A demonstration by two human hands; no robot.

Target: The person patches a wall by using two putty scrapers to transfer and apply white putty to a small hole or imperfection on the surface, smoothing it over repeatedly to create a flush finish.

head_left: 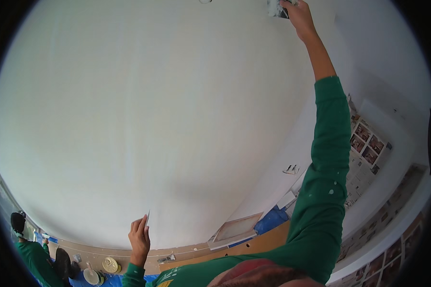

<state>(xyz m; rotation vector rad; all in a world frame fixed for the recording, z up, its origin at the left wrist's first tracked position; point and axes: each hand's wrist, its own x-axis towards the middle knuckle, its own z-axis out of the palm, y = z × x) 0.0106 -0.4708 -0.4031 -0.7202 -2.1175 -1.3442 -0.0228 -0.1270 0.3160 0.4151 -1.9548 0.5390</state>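
Observation:
A broad white wall (143,119) fills most of the view in front of me. My right arm stretches high, and my right hand (301,20) is closed on a putty knife (277,9) at the top edge of the picture. White paste smears its dark, wide blade, which is at the wall's upper right. Low down, my left hand (139,238) is closed on a thin, flat blade (148,218). That blade is seen nearly edge-on, and its handle is hidden by my fingers. Spots of white paste mark my green right sleeve (331,191).
At the lower left a co-worker in green (33,260) is near the wall's foot, beside round tubs (111,265). Blue sheeting (272,220) and a framed panel (237,228) lie lower right. Loose wires (290,170) poke from the side wall; newspaper (364,179) covers surfaces at right.

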